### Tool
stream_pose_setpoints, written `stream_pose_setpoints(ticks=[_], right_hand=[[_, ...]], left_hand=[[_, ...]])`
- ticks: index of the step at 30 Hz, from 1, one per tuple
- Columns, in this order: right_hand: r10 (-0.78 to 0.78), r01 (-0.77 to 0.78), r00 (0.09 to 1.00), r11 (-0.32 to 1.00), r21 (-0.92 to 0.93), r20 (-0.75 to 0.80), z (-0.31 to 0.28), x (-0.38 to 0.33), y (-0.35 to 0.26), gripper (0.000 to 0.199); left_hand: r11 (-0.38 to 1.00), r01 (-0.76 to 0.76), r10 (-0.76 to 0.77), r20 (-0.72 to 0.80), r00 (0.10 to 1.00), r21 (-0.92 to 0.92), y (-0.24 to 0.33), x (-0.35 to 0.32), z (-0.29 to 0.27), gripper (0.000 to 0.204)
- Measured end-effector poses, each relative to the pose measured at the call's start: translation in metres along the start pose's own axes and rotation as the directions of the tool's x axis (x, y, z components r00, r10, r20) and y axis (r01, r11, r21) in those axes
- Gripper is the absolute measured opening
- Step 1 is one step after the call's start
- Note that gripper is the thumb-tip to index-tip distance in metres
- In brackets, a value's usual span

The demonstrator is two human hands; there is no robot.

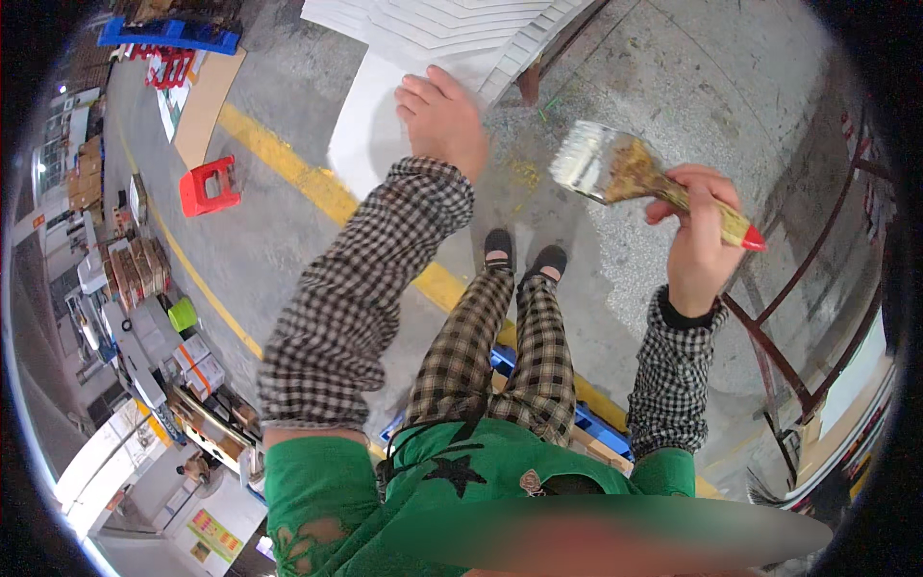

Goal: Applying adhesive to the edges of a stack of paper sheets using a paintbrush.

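Note:
My right hand (707, 226) is closed round the handle of a wide, flat paintbrush (639, 173). The brush has a red handle tip, brown stains on its handle and ferrule, and white-coated bristles that point left. It is held in the air above the floor. Over the near edge of the white sheets (370, 120), my left hand (444, 117) is spread with its fingers stretched out and nothing in it. Whether its fingertips touch the top sheet I cannot tell. Farther off, the sheets lie fanned in overlapping layers.
A red plastic stool (210, 187) stands on the left, near a sheet of brown cardboard (207, 106) and a blue pallet (168, 37). A dark metal frame rack (798, 279) is on the right. Blue pallet parts (603, 430) lie behind my legs.

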State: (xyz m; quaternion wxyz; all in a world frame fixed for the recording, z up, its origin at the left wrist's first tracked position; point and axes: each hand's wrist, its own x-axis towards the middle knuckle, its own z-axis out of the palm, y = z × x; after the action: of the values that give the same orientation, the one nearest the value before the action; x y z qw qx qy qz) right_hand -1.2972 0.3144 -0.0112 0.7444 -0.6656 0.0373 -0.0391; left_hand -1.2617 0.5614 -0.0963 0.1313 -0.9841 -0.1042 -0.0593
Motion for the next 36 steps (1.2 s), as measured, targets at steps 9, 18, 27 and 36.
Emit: stream_pose_setpoints(ticks=[9,18,27,36], right_hand=[[-0.047,0.046,0.999,0.994,0.104,0.008,0.067,0.018,0.009,0.011],[-0.065,0.068,0.997,0.996,0.059,-0.038,0.076,0.024,0.016,0.004],[0.019,-0.020,1.000,0.997,-0.077,-0.014,0.073,0.018,0.014,0.008],[0.013,-0.014,1.000,1.000,-0.014,-0.018,0.066,0.017,0.015,0.009]], left_hand=[[0.897,-0.387,0.438,0.529,0.727,-0.212,-0.030,0.059,-0.108,0.015],[0.849,-0.421,0.528,0.551,0.646,-0.320,-0.033,0.067,-0.108,0.018],[0.804,-0.385,0.580,0.454,0.677,-0.453,-0.037,0.063,-0.101,0.016],[0.824,-0.426,0.566,0.524,0.637,-0.373,-0.032,0.064,-0.108,0.018]])
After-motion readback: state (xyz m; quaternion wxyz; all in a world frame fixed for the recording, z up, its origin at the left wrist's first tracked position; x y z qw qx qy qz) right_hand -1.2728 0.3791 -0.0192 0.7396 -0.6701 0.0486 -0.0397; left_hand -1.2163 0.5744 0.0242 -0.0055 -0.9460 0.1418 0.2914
